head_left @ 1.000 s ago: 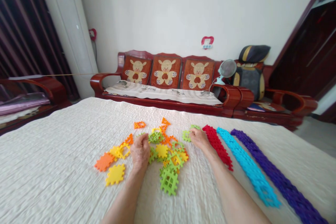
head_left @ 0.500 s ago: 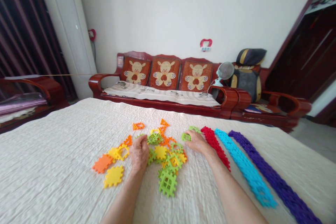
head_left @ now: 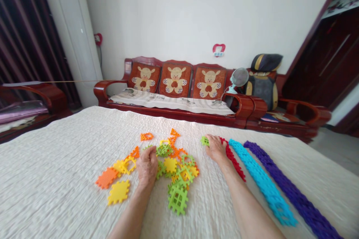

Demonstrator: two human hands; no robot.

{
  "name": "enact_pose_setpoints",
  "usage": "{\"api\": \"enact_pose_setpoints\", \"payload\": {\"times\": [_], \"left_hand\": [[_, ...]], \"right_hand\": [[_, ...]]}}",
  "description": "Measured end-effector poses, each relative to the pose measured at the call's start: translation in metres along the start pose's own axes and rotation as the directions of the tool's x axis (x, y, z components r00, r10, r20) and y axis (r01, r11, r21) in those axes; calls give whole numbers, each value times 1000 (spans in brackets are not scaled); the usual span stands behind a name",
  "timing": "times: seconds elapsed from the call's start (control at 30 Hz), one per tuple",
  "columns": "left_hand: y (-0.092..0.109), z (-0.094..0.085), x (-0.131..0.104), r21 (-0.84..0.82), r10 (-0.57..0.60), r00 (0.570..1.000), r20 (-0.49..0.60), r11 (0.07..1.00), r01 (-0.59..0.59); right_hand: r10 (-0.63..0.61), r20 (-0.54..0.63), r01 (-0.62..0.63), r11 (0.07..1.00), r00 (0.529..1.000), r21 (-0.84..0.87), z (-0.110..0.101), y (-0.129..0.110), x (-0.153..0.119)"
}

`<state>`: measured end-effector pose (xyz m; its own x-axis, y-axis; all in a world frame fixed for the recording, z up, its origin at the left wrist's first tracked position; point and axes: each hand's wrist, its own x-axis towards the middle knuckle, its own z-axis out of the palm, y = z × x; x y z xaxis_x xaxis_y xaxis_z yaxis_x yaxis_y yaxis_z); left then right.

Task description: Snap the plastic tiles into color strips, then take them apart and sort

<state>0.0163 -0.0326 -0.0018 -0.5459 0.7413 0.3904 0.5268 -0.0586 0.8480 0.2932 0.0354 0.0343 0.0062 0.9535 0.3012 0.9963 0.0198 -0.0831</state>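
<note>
My left hand (head_left: 147, 164) is closed at the left side of the loose pieces, with a bit of green showing behind its fingers; what it grips is mostly hidden. Fingers bent downward, my right hand (head_left: 215, 147) rests at the far end of the red strip (head_left: 235, 162), closed on a green piece (head_left: 205, 141) that shows at its left. Between the hands lies a heap of green pieces (head_left: 178, 198), yellow pieces (head_left: 170, 165) and orange pieces. Left of my left hand are an orange square (head_left: 107, 177) and a yellow square (head_left: 119, 192).
A blue strip (head_left: 260, 179) and a purple strip (head_left: 288, 186) of joined pieces lie to the right on the white table cover (head_left: 70, 164). Beyond the table stand a wooden sofa (head_left: 168, 114) with bear cushions, a small fan (head_left: 239, 77) and a chair.
My right hand has moved right with the green piece, up to the top of the red strip. My left hand has stayed nearly in place. The view has shifted slightly.
</note>
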Motion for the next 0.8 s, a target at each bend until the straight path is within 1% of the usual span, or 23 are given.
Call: {"api": "enact_pose_setpoints", "payload": {"times": [0.23, 0.47, 0.53, 0.6, 0.67, 0.73, 0.8], "left_hand": [[-2, 0, 0, 2, 6, 1000, -7, 1000, -6], [1, -1, 0, 8, -2, 1000, 12, 1000, 1], [1, -1, 0, 2, -4, 1000, 5, 1000, 4], [1, -1, 1, -10, -3, 1000, -2, 1000, 3], [1, 0, 1, -27, -4, 1000, -8, 1000, 4], [0, 1, 1, -43, -12, 1000, -15, 999, 11], [1, 1, 2, -50, -19, 1000, -18, 999, 18]], "right_hand": [[44, 24, -45, 998, 999, 32, 5, 4, 2], [41, 23, -42, 998, 999, 40, 7, 5, 2], [41, 15, -41, 998, 999, 47, 8, 7, 2], [33, -24, -31, 997, 999, 65, 10, 7, 2], [-7, -100, 18, 993, 995, 114, 11, 4, 4], [-81, -177, 117, 972, 981, 204, 10, -5, 5], [-151, -197, 210, 923, 969, 322, 7, -18, 5]]}}
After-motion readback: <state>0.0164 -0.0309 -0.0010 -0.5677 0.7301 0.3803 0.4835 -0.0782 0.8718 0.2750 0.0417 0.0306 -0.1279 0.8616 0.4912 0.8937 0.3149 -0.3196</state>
